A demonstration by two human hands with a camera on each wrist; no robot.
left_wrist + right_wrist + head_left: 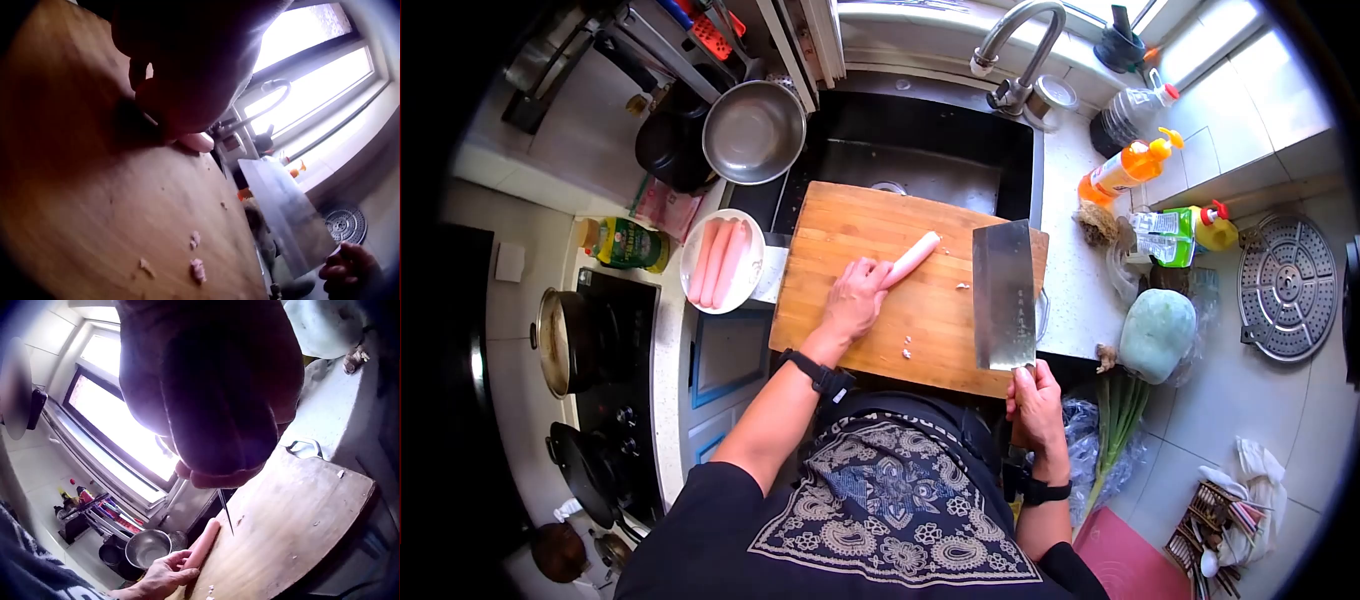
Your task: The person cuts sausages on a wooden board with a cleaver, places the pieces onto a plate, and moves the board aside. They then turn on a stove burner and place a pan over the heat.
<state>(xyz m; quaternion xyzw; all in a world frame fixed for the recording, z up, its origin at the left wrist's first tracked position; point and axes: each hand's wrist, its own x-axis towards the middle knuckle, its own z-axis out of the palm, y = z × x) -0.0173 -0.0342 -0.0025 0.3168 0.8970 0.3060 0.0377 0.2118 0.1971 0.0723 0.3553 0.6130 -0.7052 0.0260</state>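
Observation:
A pink sausage (912, 260) lies at a slant on the wooden cutting board (830, 235). The left hand (855, 300) holds its lower end, fingers over it; in the right wrist view that hand (164, 575) has its thumb and fingers at the sausage (203, 545). The right hand (1037, 405) grips the handle of a cleaver (1004, 295), whose broad blade is over the board's right edge, apart from the sausage. In the left wrist view the cleaver (284, 212) shows beside small pink crumbs (197, 270) on the board.
A white plate (748, 288) with several pink sausages stands left of the board. Behind is a black sink (920, 130) with a faucet (1040, 50). A steel pan (754, 132) is at the back left; bottles and a pale green gourd (1158, 335) are at the right.

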